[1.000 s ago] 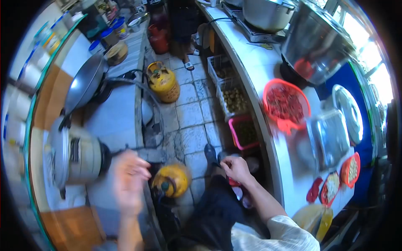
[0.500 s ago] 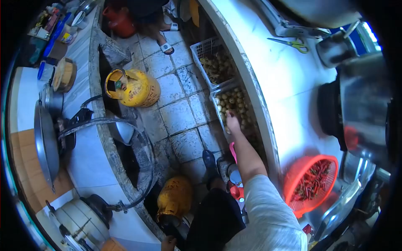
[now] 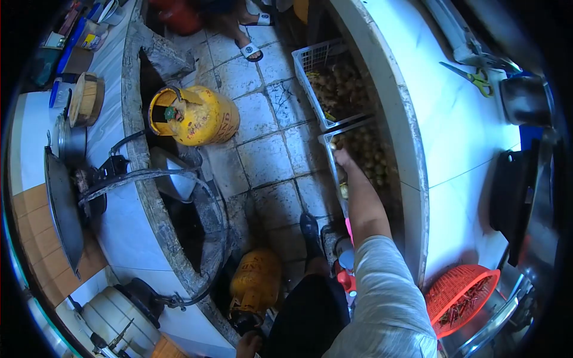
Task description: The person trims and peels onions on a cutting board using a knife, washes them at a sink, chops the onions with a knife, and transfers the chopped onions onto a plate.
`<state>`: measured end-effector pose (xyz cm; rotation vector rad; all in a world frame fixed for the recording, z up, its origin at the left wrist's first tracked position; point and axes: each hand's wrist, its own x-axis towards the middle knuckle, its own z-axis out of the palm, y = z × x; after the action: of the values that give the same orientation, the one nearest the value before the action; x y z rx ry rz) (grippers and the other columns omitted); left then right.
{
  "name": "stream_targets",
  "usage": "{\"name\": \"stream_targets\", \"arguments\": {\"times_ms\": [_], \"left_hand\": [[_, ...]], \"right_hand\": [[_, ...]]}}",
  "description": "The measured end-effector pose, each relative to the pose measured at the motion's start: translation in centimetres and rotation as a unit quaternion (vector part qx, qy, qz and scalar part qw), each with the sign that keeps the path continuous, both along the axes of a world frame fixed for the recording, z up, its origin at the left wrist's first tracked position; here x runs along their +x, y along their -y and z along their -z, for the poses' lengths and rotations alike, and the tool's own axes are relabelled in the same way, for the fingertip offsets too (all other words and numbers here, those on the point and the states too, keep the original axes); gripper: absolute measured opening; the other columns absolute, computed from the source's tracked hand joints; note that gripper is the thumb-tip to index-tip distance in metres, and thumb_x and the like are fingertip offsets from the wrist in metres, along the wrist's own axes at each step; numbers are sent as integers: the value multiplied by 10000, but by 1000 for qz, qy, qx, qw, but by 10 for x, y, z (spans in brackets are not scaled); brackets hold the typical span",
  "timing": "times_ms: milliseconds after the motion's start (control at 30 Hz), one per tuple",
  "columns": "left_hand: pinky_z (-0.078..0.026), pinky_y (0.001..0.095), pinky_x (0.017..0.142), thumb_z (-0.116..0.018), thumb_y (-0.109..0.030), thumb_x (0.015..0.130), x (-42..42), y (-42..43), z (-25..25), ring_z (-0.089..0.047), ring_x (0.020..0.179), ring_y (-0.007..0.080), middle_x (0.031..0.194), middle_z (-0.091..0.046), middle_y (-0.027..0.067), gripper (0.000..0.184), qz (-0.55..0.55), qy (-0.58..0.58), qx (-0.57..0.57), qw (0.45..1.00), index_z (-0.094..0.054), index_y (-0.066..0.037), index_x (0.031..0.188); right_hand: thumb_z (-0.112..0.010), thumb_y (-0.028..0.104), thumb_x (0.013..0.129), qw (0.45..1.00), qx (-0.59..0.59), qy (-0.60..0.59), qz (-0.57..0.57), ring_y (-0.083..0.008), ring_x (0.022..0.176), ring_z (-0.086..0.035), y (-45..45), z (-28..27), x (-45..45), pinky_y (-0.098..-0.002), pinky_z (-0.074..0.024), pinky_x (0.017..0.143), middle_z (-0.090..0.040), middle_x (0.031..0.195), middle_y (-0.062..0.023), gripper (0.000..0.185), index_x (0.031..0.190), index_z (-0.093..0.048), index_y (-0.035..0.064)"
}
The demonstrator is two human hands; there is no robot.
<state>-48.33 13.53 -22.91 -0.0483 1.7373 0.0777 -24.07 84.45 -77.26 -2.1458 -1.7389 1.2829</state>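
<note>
Head view: right hand (image 3: 342,158) has moved farther along the nearer crate (image 3: 329,154), finger pose too unclear to tell.

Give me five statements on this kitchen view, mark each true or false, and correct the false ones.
1. The right hand reaches to the nearer white crate of round produce. True.
2. The red basket holds red chilies. True.
3. The scissors lie inside that basket. False: they lie on the white counter.
4. The left hand is in a crate too. False: it is low in the view, near a yellow gas cylinder.
5. Nobody else is in view. False: another person's sandalled feet show at the top.
</note>
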Motion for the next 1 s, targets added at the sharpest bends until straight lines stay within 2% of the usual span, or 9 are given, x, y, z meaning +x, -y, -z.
{"name": "stream_targets", "arguments": {"times_ms": [200,400,500,533,633,667,733,833,1000], "left_hand": [[-597,348,902,-650,-283,1103,15,-133,-49,-730,1037,209,1232,-747,156,498,-67,-49,-114,990,-610,-65,1550],[-597,355,861,-670,-244,1087,16,-64,-22,-749,984,256,1169,-782,172,372,30,-101,44,994,-700,-12,1377],[-598,354,856,-685,-198,1076,17,-64,-36,-752,979,254,1151,-786,156,339,64,-139,211,965,-714,-1,1351],[-598,348,860,-696,-190,1071,9,-63,-34,-743,961,239,1112,-783,161,317,43,-134,262,955,-728,7,1317],[-593,338,874,-690,-162,1066,8,-128,-119,-697,976,203,1221,-730,137,266,101,-162,583,790,-730,-20,1287],[-580,329,902,-664,-135,1075,25,-147,-173,-669,989,196,1268,-704,129,302,32,-130,613,779,-702,-33,1356],[-560,318,917,-606,-102,1095,44,-147,-234,-645,983,197,1244,-704,145,408,47,-122,704,698,-616,-2,1490],[-550,328,922,-589,-137,1099,88,-117,-295,-642,985,201,1267,-708,151,472,104,-65,781,613,-578,5,1549],[-550,360,956,-560,-476,1106,176,-48,-435,-667,1036,235,1331,-684,175,646,211,21,914,346,-574,17,1523]], "right_hand": [[-763,235,926,970,78,-196,123,-323,898,-670,39,-155,7,-495,-552,835,-706,975,-158,289,1145,-714,52],[-747,267,926,948,-31,-164,270,-349,918,-698,78,-297,-9,-482,-572,873,-727,952,-215,262,989,-733,14],[-731,298,940,938,178,-186,234,-347,910,-701,132,-224,-3,-462,-580,874,-730,978,-203,294,1030,-707,19],[-723,312,955,939,107,-205,256,-340,899,-698,172,-301,-2,-463,-580,873,-735,1025,-178,315,1077,-678,25],[-663,167,987,925,220,-305,52,-221,959,-641,279,-410,34,-368,-547,892,-703,1069,-83,205,1165,-703,75],[-654,146,974,916,209,-335,64,-238,1008,-667,321,-431,42,-364,-549,924,-736,1142,-82,293,1247,-726,66],[-652,120,951,922,248,-296,19,-253,1024,-672,406,-478,80,-361,-547,939,-738,1192,-101,370,1307,-723,49],[-667,101,921,905,250,-324,113,-287,1058,-688,532,-571,148,-364,-549,973,-731,1244,-131,447,1361,-717,42],[-676,84,902,904,342,-145,213,-304,1086,-694,677,-544,270,-374,-554,986,-719,1310,-153,466,1363,-728,46]]}}
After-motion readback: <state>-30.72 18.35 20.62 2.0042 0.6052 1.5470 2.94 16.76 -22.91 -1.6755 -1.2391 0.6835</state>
